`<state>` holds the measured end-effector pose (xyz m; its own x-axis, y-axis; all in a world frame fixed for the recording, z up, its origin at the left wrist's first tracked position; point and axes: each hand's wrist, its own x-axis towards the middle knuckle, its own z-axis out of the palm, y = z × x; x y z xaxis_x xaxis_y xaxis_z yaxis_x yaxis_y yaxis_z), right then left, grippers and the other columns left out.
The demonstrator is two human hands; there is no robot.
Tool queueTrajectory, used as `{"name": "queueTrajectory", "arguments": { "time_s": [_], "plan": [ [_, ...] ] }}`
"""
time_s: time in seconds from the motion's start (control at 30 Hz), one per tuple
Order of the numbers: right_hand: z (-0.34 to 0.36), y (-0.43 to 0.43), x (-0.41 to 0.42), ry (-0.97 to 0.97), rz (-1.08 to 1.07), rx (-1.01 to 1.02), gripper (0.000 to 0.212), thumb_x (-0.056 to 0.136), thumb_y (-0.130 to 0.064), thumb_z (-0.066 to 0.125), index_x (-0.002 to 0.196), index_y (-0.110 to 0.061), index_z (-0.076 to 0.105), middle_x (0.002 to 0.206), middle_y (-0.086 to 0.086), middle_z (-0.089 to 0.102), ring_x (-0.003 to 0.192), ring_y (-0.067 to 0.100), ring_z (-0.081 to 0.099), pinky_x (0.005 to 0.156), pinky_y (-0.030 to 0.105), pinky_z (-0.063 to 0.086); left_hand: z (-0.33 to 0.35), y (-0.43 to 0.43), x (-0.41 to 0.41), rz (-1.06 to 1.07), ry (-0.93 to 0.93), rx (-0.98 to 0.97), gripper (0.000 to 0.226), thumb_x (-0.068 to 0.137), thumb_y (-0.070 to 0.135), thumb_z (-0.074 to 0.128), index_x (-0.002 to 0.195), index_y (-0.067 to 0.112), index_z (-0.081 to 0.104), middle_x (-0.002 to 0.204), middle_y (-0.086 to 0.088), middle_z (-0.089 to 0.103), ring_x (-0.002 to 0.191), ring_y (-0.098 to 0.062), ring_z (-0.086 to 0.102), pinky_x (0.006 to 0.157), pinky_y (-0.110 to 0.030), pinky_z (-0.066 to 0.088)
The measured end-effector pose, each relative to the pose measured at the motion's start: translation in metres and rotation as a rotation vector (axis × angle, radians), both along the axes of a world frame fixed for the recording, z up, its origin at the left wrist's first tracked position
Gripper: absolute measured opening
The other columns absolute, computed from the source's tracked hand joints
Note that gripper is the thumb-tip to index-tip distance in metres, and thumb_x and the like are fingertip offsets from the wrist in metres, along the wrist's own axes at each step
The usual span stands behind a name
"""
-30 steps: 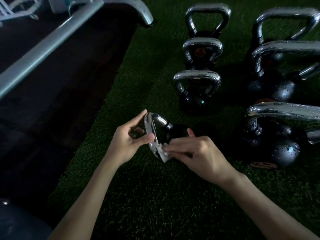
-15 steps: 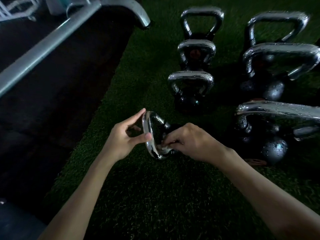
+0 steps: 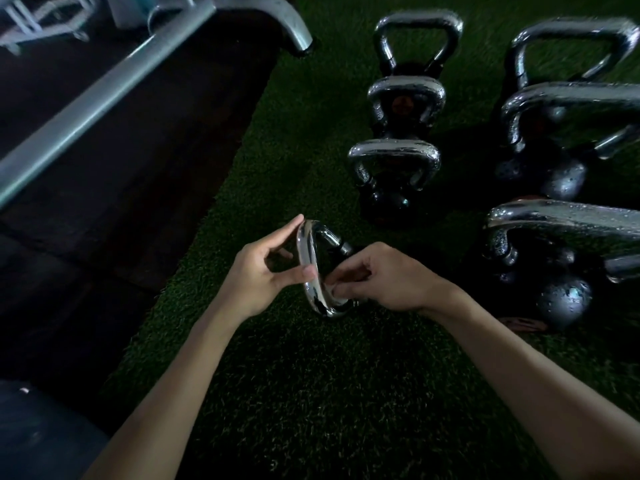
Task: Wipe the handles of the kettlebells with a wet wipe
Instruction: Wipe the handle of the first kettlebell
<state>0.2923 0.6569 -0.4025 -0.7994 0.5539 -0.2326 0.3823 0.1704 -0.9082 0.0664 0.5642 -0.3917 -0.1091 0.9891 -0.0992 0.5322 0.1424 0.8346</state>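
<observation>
While the left hand (image 3: 256,278) keeps the brace it had a second ago, forefinger on the top bend and thumb pinching the middle of the chrome handle (image 3: 304,245) against the fingers behind, the right hand (image 3: 384,282) has moved on. A second ago it rubbed the wet wipe (image 3: 338,295) over the outside of the lower bend, white cloth plain to see; now its fingers are curled into the loop, clamping the wipe against the inner face of that bend, and only a pale scrap shows.

The small kettlebell (image 3: 346,249) lies tipped on its side on the turf (image 3: 311,393), near the turf's left edge where the dark floor mat (image 3: 121,202) begins; its handle points toward the person and its body is mostly hidden behind the right hand. It sits on the near side of the left row (image 3: 393,174), well apart from the bigger right row (image 3: 561,237).

My read is that the outside is done and the inside is under way; the upper bend likely comes next. Both rows glisten with droplets; whether they have been wiped, I cannot tell. A metal bar (image 3: 104,88) crosses the far left corner.
</observation>
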Motion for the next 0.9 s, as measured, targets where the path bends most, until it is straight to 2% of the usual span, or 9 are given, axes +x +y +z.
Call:
{"name": "queueTrajectory", "arguments": {
  "time_s": [0.07,0.17,0.3,0.37,0.47,0.57,0.7,0.77,0.9],
  "plan": [
    [-0.004,-0.004,-0.006,0.05,-0.083,-0.017,0.018,0.087,-0.018,0.079,0.103,-0.026,0.081,0.092,-0.015,0.079,0.087,-0.004,0.072,0.078,0.015,0.05,-0.001,0.0,0.0,0.004,-0.007,-0.001,0.1,0.064,0.079,0.075,0.152,0.047,0.04,0.141,0.017,0.061,0.121,-0.005,0.06,0.113,-0.039,0.042],
    [-0.012,-0.013,-0.017,0.08,-0.212,0.07,0.024,0.085,-0.007,0.075,0.101,-0.024,0.082,0.091,-0.012,0.079,0.086,-0.003,0.073,0.084,0.022,0.057,-0.001,0.0,0.002,0.008,-0.003,0.002,0.1,0.064,0.078,0.076,0.152,0.047,0.04,0.139,0.017,0.062,0.117,-0.007,0.062,0.112,-0.043,0.045],
    [-0.019,-0.021,-0.01,0.136,-0.26,0.021,0.018,0.089,-0.016,0.076,0.105,-0.022,0.081,0.095,-0.01,0.079,0.089,0.002,0.075,0.089,0.032,0.061,0.0,0.004,0.001,0.008,-0.004,0.002,0.098,0.065,0.077,0.076,0.151,0.047,0.041,0.141,0.01,0.062,0.129,-0.014,0.058,0.116,-0.047,0.042],
    [-0.02,-0.024,-0.008,0.175,-0.274,0.0,0.016,0.088,-0.018,0.078,0.104,-0.02,0.081,0.094,-0.009,0.08,0.089,0.005,0.075,0.089,0.035,0.061,0.0,0.004,-0.001,0.007,-0.006,-0.003,0.097,0.067,0.076,0.076,0.152,0.045,0.041,0.14,0.01,0.063,0.129,-0.013,0.058,0.115,-0.047,0.042],
    [-0.018,-0.021,-0.018,0.193,-0.345,0.051,0.018,0.088,-0.013,0.078,0.105,-0.018,0.081,0.095,-0.007,0.08,0.089,0.003,0.075,0.09,0.032,0.061,-0.001,0.001,-0.001,0.008,-0.003,-0.005,0.096,0.069,0.07,0.078,0.153,0.042,0.041,0.136,0.015,0.065,0.122,-0.009,0.062,0.112,-0.041,0.045],
    [-0.015,-0.016,-0.029,0.248,-0.476,0.033,0.018,0.088,-0.011,0.078,0.106,-0.016,0.081,0.097,-0.006,0.08,0.09,0.001,0.074,0.091,0.029,0.06,-0.002,0.001,0.0,0.008,-0.016,-0.004,0.095,0.069,0.064,0.081,0.153,0.042,0.042,0.139,0.02,0.062,0.122,-0.006,0.061,0.112,-0.038,0.045],
    [-0.02,-0.022,-0.029,0.215,-0.456,0.034,0.017,0.086,-0.018,0.081,0.104,-0.019,0.081,0.096,-0.01,0.079,0.09,0.002,0.075,0.089,0.034,0.061,-0.001,0.003,-0.005,0.012,-0.01,-0.022,0.099,0.065,0.073,0.079,0.152,0.044,0.042,0.137,0.016,0.064,0.122,-0.007,0.062,0.113,-0.04,0.045],
    [-0.021,-0.025,-0.032,0.203,-0.446,0.097,0.016,0.086,-0.02,0.081,0.101,-0.021,0.082,0.094,-0.012,0.079,0.087,0.001,0.074,0.086,0.033,0.061,0.0,0.001,-0.009,0.024,-0.006,-0.03,0.101,0.064,0.076,0.078,0.152,0.043,0.042,0.138,0.015,0.063,0.121,-0.007,0.062,0.113,-0.043,0.045],
    [-0.019,-0.02,-0.049,0.239,-0.58,0.279,0.017,0.088,-0.01,0.078,0.104,-0.017,0.081,0.099,-0.009,0.079,0.089,-0.001,0.073,0.084,0.023,0.06,0.001,-0.003,-0.006,0.013,-0.02,-0.026,0.098,0.069,0.064,0.082,0.154,0.037,0.042,0.149,0.016,0.055,0.138,-0.007,0.051,0.12,-0.046,0.037]
  ]
}}
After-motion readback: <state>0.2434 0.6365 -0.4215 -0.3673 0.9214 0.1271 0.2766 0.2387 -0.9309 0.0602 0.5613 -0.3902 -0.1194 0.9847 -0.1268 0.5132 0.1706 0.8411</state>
